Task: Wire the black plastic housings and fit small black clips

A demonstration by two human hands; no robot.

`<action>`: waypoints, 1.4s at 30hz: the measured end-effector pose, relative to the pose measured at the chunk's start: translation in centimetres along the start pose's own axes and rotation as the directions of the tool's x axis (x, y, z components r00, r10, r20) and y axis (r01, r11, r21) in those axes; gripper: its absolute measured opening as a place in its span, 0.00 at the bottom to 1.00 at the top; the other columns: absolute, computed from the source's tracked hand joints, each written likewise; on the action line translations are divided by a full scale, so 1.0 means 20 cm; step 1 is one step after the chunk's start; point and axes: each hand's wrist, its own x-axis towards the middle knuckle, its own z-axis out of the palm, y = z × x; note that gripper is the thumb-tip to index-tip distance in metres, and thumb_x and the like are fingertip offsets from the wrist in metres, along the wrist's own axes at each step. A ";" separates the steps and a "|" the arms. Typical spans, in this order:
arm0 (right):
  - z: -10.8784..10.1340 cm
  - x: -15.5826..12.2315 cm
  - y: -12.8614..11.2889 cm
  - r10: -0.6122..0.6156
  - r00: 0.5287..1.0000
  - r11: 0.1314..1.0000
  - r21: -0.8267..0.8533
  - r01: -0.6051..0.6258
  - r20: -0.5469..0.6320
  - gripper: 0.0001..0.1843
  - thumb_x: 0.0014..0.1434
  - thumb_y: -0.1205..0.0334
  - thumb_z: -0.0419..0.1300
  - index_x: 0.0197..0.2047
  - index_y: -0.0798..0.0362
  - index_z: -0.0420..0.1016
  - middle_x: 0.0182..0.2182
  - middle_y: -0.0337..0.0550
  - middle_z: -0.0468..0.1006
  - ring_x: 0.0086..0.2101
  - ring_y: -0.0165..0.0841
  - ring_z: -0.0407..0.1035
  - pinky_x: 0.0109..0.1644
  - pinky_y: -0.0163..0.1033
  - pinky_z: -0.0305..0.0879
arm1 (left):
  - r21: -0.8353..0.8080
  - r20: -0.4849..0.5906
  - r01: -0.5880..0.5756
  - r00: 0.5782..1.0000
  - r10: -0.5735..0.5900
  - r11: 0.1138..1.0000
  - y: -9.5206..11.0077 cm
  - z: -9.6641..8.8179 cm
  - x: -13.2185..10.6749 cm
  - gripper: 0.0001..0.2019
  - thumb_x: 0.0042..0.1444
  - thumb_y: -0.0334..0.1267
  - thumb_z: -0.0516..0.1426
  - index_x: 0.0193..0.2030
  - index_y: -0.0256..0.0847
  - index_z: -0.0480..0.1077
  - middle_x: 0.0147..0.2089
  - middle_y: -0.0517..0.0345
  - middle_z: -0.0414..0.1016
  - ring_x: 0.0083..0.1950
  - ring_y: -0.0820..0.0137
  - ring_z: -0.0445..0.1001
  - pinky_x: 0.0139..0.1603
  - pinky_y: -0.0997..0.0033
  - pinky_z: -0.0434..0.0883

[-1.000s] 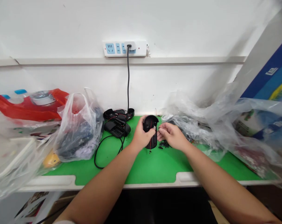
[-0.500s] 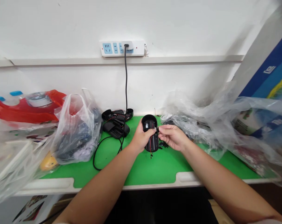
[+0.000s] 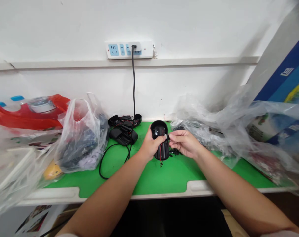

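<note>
My left hand (image 3: 149, 144) is closed round a black plastic housing (image 3: 159, 128), its thumb pressed across the middle. The housing has a rounded hollow top and a lower part with long slots. A thin red wire (image 3: 160, 152) runs down its front to a small dark end below. Near the thumb tip sits a small pale piece (image 3: 165, 136). My right hand (image 3: 184, 143) pinches at the housing's right edge; whatever lies between thumb and forefinger is too small to name. Small black parts (image 3: 174, 151) lie on the green mat under the right hand.
More black housings (image 3: 123, 135) with red wires lie at the back left. A black cable (image 3: 134, 85) hangs from the power strip (image 3: 147, 50) and loops on the green mat (image 3: 161, 184). Plastic bags (image 3: 81, 141) crowd the left; clear plastic wrapping (image 3: 201, 126) covers the right side.
Both hands and the housing stay nearly in place. The view has shifted very slightly, and the right fingers remain pinched at the housing's right edge.
</note>
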 end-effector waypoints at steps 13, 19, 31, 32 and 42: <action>0.05 -0.03 0.05 -0.292 0.950 0.767 -0.566 0.303 0.112 0.19 0.56 0.51 0.57 0.23 0.57 0.70 0.18 0.38 0.68 0.20 0.26 0.64 0.26 0.33 0.65 | 0.114 0.027 -0.109 0.994 0.107 0.987 0.03 0.01 0.00 0.23 0.43 0.33 0.60 0.49 0.44 0.62 0.35 0.64 0.69 0.31 0.79 0.67 0.39 0.77 0.67; 0.11 -0.04 0.08 -0.488 0.838 0.395 -0.794 0.462 0.244 0.13 0.60 0.62 0.47 0.28 0.55 0.68 0.27 0.41 0.69 0.31 0.30 0.64 0.37 0.35 0.61 | 0.095 -0.008 -0.145 0.989 0.147 0.985 0.01 0.00 0.01 0.22 0.43 0.33 0.60 0.47 0.43 0.64 0.38 0.62 0.70 0.37 0.78 0.68 0.46 0.76 0.68; 0.14 -0.08 0.22 -0.684 0.701 0.312 -0.788 0.531 0.202 0.11 0.61 0.65 0.46 0.31 0.54 0.67 0.25 0.41 0.66 0.27 0.30 0.63 0.35 0.37 0.60 | 0.229 0.017 -0.283 0.958 0.286 0.931 0.05 0.02 -0.03 0.21 0.39 0.30 0.59 0.45 0.38 0.64 0.36 0.61 0.69 0.35 0.78 0.67 0.40 0.77 0.69; 0.14 -0.09 0.23 -0.691 0.692 0.293 -0.794 0.533 0.209 0.11 0.61 0.65 0.46 0.32 0.54 0.68 0.25 0.41 0.67 0.28 0.31 0.63 0.34 0.37 0.60 | 0.237 0.014 -0.290 0.955 0.295 0.927 0.05 0.03 -0.04 0.21 0.39 0.30 0.59 0.44 0.38 0.64 0.37 0.61 0.69 0.35 0.78 0.67 0.40 0.77 0.69; 0.14 -0.11 0.25 -0.682 0.678 0.200 -0.822 0.533 0.274 0.13 0.62 0.67 0.45 0.40 0.55 0.70 0.25 0.42 0.67 0.27 0.32 0.62 0.34 0.39 0.60 | 0.301 0.000 -0.282 0.955 0.296 0.911 0.06 0.03 -0.08 0.20 0.40 0.31 0.58 0.44 0.38 0.64 0.38 0.60 0.69 0.36 0.78 0.67 0.40 0.77 0.69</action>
